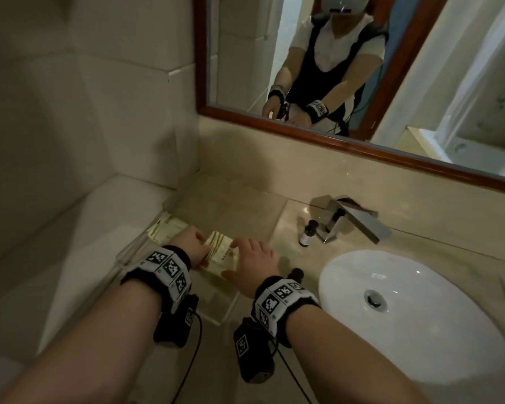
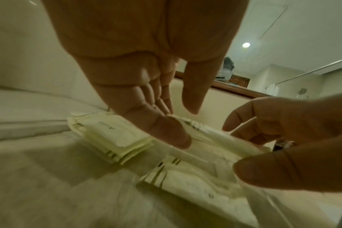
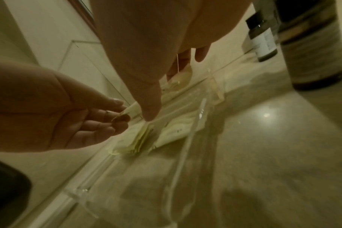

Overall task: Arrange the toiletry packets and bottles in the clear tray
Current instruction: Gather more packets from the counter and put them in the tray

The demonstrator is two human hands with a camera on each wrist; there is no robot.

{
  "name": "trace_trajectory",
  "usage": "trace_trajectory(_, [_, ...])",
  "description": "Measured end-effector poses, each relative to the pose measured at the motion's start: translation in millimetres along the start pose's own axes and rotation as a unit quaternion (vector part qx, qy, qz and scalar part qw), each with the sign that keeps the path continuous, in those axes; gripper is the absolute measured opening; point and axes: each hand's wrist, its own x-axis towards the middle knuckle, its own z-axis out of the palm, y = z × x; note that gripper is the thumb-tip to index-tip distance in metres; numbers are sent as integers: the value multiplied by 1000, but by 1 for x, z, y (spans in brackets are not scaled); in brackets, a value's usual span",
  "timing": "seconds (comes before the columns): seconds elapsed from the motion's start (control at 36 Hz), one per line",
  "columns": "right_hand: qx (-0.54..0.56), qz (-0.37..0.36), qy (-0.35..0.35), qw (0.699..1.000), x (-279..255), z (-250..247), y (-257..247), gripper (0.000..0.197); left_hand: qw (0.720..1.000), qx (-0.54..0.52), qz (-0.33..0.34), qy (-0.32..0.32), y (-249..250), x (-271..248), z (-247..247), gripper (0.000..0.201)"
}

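Note:
A clear tray (image 1: pixel 263 205) stands on the counter left of the basin. One stack of pale toiletry packets (image 1: pixel 166 228) lies at its far left. A second stack of packets (image 1: pixel 220 253) lies between my hands inside the tray. My left hand (image 1: pixel 199 249) presses fairly straight fingers (image 2: pixel 166 132) on that stack's left side, its thumb held off it. My right hand (image 1: pixel 247 259) holds the stack's right side, with its thumb (image 2: pixel 263 171) on the near end and curled fingers at the far end. A small dark-capped bottle (image 1: pixel 307 233) stands outside the tray by the tap.
A chrome tap (image 1: pixel 350 220) and a white basin (image 1: pixel 391 316) lie to the right. A second dark bottle (image 3: pixel 312 54) stands close behind my right wrist, just outside the tray wall (image 3: pixel 187 143). A tiled wall runs along the left, a framed mirror (image 1: pixel 347 141) behind.

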Motion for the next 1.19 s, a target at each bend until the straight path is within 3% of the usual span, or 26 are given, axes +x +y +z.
trace_trajectory(0.31, [-7, 39, -21, 999, 17, 30, 2, 50, 986, 140, -15, -90, -11, 12, 2, 40])
trace_trajectory(0.44, [-23, 25, 3, 999, 18, 35, -2, 48, 983, 161, -13, -90, -13, 16, 1, 42])
trace_trajectory(0.64, [-19, 23, -28, 999, 17, 30, -1, 56, 985, 156, -6, -69, -7, 18, 0, 40])
trace_trajectory(0.75, [-14, 11, -24, 1000, 13, 19, 6, 51, 990, 120, -36, -65, 1, 13, -1, 22])
trace_trajectory(0.89, [13, 13, 16, 1000, 4, -4, 22, 49, 988, 151, 4, -26, 29, 4, 1, 32])
trace_trajectory(1.19, [44, 17, 117, 992, -37, -74, 89, 52, 987, 118, 103, -47, 106, -42, 75, 33])
